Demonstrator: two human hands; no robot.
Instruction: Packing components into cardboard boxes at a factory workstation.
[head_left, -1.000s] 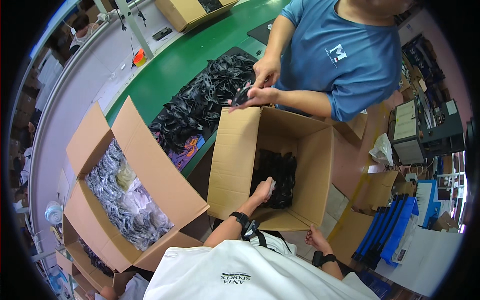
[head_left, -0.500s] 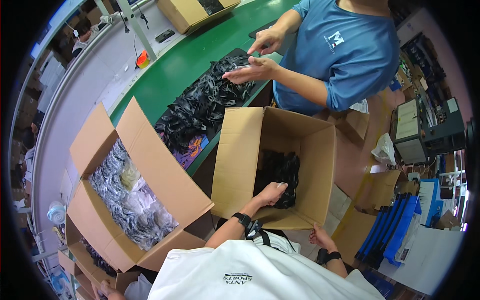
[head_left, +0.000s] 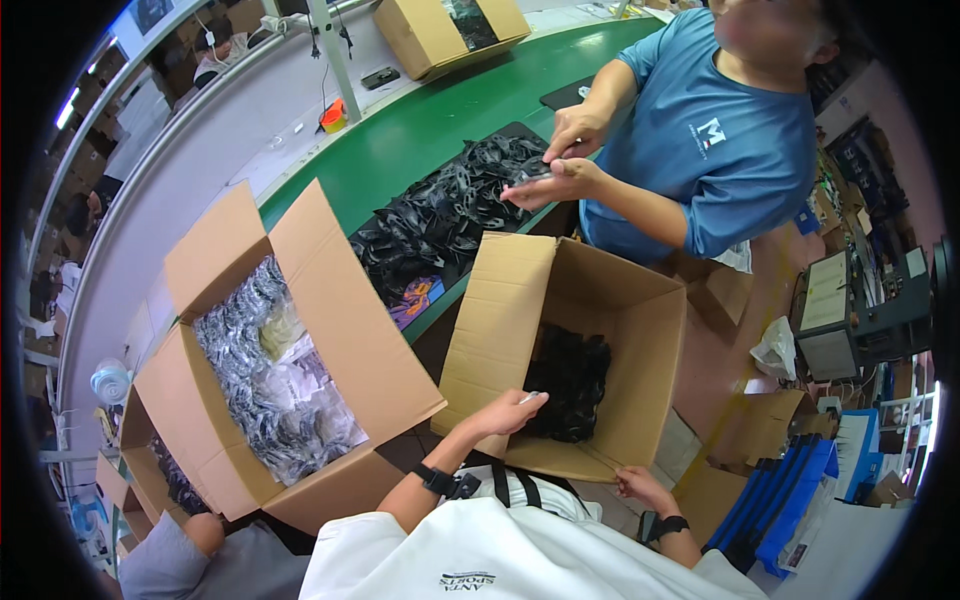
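My left hand [head_left: 508, 412] is closed, thumb and fingers pinched on a small whitish piece [head_left: 529, 397] too small to name. It is over the near left side of an open cardboard box [head_left: 640, 390]. Dark, shiny pieces [head_left: 570, 385] lie in a heap at the bottom of that box. At the box's near right corner, my right hand [head_left: 645, 488] has its fingers curled on the rim. Left of it, a second open carton [head_left: 345, 290] holds many clear-wrapped dark pieces [head_left: 245, 345] with whitish and yellowish bags [head_left: 295, 385] among them.
Beyond the boxes, a green bench [head_left: 420, 125] carries a pile of black pieces [head_left: 440, 205] and a taped carton [head_left: 450, 35]. Across from me, a co-worker in a blue shirt [head_left: 700, 150] handles a small piece. Another person's grey sleeve [head_left: 190, 560] shows at lower left.
My left hand has drawn back from over the dark heap toward the near left rim of the box. My right hand stays at the rim. The whole view has shifted slightly.
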